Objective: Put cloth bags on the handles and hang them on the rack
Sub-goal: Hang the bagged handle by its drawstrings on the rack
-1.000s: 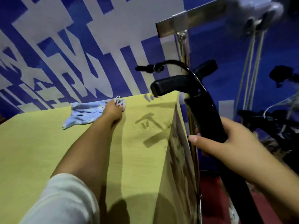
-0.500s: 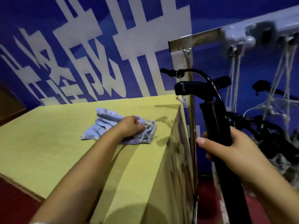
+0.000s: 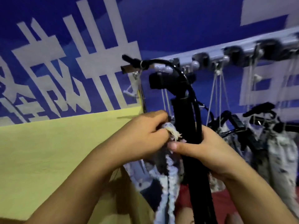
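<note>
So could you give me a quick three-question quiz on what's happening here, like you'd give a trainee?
1. True or false: the right hand holds the black handle upright.
2. What does the left hand pinch? A) a rope loop on the rack B) the pale blue cloth bag C) nothing
3. Where do the handles already bagged hang?

Key:
1. True.
2. B; the bag hangs down beside the handle, not yet over it.
3. By cords from the grey rack, to the right.
</note>
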`<state>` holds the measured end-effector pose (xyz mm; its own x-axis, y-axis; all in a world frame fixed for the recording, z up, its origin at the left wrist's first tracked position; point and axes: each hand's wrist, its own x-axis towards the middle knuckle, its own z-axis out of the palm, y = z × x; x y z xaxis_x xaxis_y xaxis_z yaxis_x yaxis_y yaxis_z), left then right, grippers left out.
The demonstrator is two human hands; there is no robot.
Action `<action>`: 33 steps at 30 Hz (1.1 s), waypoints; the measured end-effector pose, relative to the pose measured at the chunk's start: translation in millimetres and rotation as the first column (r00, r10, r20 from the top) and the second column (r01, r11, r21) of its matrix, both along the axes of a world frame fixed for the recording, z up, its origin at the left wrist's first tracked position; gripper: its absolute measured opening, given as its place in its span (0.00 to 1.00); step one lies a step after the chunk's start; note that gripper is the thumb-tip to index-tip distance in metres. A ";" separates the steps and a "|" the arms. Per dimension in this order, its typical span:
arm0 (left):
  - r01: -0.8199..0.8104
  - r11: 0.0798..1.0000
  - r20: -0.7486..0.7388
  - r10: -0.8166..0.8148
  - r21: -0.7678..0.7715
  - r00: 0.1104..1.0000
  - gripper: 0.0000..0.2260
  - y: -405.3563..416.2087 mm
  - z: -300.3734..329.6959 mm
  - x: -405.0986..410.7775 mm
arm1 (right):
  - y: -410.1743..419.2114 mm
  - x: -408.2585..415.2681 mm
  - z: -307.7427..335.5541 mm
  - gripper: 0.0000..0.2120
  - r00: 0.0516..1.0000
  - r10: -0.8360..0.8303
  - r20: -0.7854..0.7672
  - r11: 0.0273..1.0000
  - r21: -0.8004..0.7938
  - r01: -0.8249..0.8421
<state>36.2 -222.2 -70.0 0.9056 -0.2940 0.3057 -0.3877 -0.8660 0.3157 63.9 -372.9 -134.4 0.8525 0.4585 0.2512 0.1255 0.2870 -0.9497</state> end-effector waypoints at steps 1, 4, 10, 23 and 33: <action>0.039 0.991 -0.036 -0.044 -0.126 0.998 0.10 -2.3 2.8 -2.9 | -6.4 -1.0 1.4 0.17 0.999 -0.032 -0.001 0.999 -0.001 0.032; 0.154 0.917 -0.051 -0.185 -0.368 0.981 0.11 -16.3 12.5 -0.7 | -25.5 -1.5 8.7 0.16 0.987 -0.151 0.045 0.988 -0.018 0.152; 0.128 0.741 -0.040 -0.205 -0.660 0.978 0.08 -39.4 2.4 6.7 | -32.1 -8.3 17.6 0.08 0.996 -0.040 0.080 0.994 0.109 0.031; -0.082 0.489 -0.183 -0.163 -0.869 0.969 0.09 -33.3 -56.7 28.9 | -29.9 17.1 -2.8 0.18 0.981 -0.189 -0.035 0.982 0.001 0.189; -0.092 0.751 -0.164 -0.022 -0.654 0.986 0.05 10.7 -69.2 22.0 | -61.9 32.4 -9.3 0.10 0.871 -0.491 -0.030 0.870 -0.063 0.488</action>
